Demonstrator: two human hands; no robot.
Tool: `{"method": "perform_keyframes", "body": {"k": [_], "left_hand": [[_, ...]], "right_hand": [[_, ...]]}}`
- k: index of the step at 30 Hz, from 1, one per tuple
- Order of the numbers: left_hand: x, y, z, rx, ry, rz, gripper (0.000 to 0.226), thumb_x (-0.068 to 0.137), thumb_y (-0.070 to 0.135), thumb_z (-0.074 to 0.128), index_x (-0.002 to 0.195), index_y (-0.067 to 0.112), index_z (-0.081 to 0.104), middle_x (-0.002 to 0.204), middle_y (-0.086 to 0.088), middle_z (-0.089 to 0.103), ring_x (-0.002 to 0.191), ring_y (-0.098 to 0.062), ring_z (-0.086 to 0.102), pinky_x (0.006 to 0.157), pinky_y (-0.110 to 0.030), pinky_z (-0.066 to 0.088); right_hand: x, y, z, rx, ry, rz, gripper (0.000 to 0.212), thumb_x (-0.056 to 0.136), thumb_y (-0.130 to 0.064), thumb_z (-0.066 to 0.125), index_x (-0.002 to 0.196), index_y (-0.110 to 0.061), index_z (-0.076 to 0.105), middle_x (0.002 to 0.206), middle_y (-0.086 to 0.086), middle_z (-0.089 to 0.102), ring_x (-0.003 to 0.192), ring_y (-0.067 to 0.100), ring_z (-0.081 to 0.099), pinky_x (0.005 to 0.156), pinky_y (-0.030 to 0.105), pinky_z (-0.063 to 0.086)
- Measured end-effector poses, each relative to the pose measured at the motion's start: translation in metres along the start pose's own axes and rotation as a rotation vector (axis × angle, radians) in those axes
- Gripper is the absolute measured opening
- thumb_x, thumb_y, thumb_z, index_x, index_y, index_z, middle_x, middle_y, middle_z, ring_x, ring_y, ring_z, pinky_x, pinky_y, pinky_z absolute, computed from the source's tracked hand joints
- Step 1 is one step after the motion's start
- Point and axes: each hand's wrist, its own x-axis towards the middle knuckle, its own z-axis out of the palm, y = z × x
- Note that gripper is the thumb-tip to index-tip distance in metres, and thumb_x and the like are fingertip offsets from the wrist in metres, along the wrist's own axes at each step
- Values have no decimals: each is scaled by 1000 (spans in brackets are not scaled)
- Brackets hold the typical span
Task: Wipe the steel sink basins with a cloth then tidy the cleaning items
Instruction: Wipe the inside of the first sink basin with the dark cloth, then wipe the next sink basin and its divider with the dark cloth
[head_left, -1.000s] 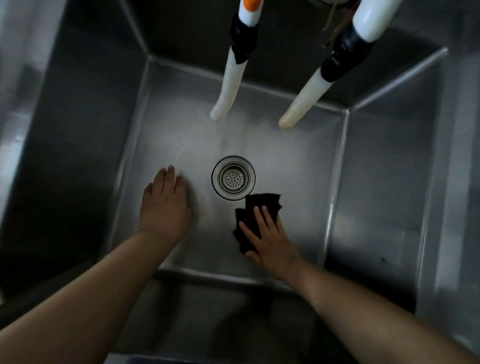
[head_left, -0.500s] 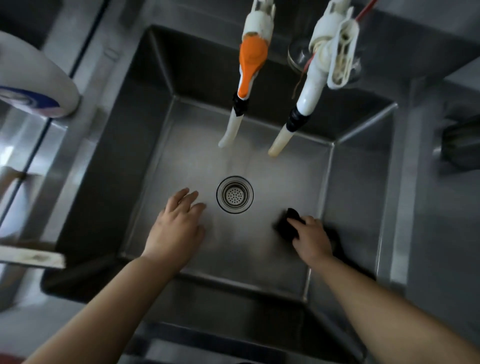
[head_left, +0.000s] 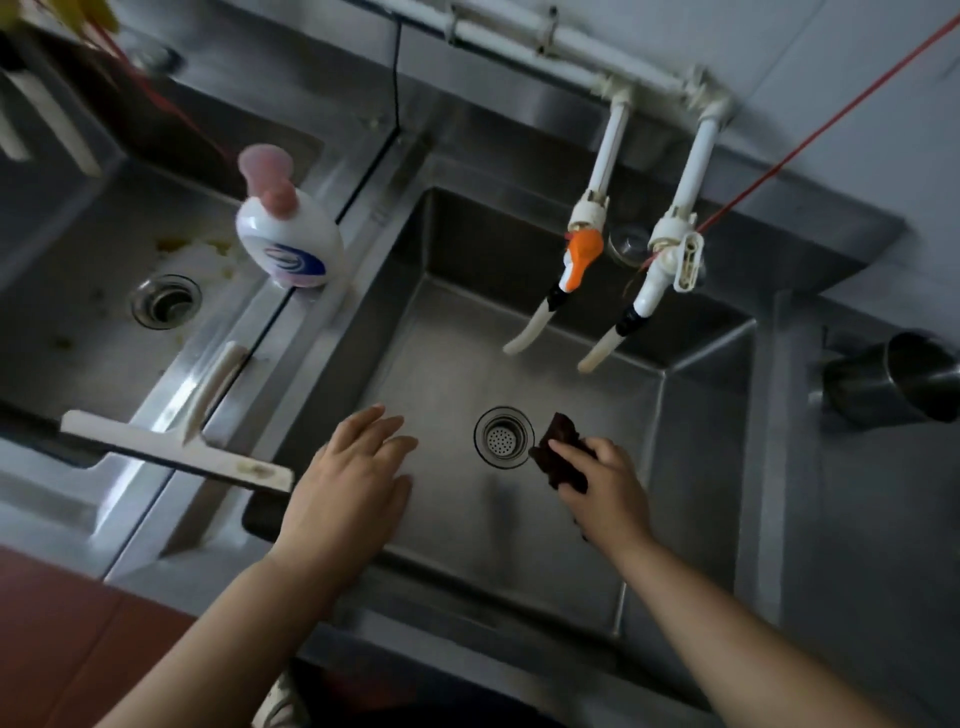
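Steel basin, drain: dark cloth, likely soft, light, limp, bunched in right hand fingers; best gripped gathered; left hand fingers spread, empty.

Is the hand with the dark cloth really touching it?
Touching. The head view shows the right hand with its fingers curled round the dark cloth, pinching it beside the drain.

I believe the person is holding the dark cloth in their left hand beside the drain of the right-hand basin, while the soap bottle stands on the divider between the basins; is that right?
Not quite: the head view shows the dark cloth gripped by the right hand, not the left. The left hand is open and holds nothing. The rest stands: the cloth is beside the drain, and the soap bottle stands on the divider.
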Motion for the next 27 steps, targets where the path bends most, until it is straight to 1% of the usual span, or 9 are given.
{"method": "perform_keyframes", "body": {"k": [5,9,12,15,19,21,23,25,27], "left_hand": [[-53,-60,-47,-38,131,53,33,76,13,74,108,9,70,120,-10,65,125,-31,49,102,-42,40],[-109,-129,-88,28,246,92,27,76,19,62,98,9,73,106,-9,70,118,-28,50,101,-32,33],[-151,-184,-113,20,183,-18,29,78,17,73,106,11,71,117,-9,67,125,-29,49,105,-39,36],[-187,-228,-138,25,146,-103,33,81,18,71,113,13,68,126,-8,62,131,-29,43,108,-41,32],[-214,-266,-168,30,172,-109,34,72,12,79,105,7,71,114,-11,68,122,-34,52,102,-45,38],[-220,-278,-179,39,195,-109,35,69,11,82,102,7,72,110,-11,69,119,-35,55,100,-45,39],[-222,-289,-186,27,194,-120,35,73,14,78,107,10,70,117,-8,66,124,-31,51,104,-42,37],[-220,-300,-189,7,181,-150,35,79,19,72,114,12,68,125,-4,62,131,-27,44,108,-38,32],[-216,-311,-191,0,180,-154,34,74,15,77,107,11,71,119,-7,66,125,-29,50,104,-40,38]], "right_hand": [[-27,-90,14,33,94,-80,48,74,-6,74,117,-26,67,118,1,57,109,20,49,81,21,38],[-55,-176,38,93,163,-127,49,76,-8,72,120,-29,64,120,-3,53,114,16,47,85,22,39],[-70,-241,61,128,180,-154,48,78,-11,71,121,-31,63,123,-4,51,115,15,46,92,23,38],[-82,-306,80,143,207,-216,47,76,-9,72,119,-27,65,121,2,54,114,21,49,91,24,38],[-92,-372,97,150,197,-292,48,77,-10,72,120,-28,65,123,2,54,114,20,49,90,26,43],[-93,-396,101,153,196,-317,47,77,-10,71,121,-28,64,122,0,54,114,18,48,89,22,40],[-91,-415,104,166,202,-333,47,77,-10,72,120,-28,65,120,0,55,114,16,47,91,16,36],[-84,-431,108,193,216,-341,46,76,-8,72,118,-26,66,121,-1,55,114,12,46,91,4,29],[-75,-445,114,222,220,-346,45,76,-8,73,117,-26,67,120,-2,56,114,12,47,92,4,29]]}}
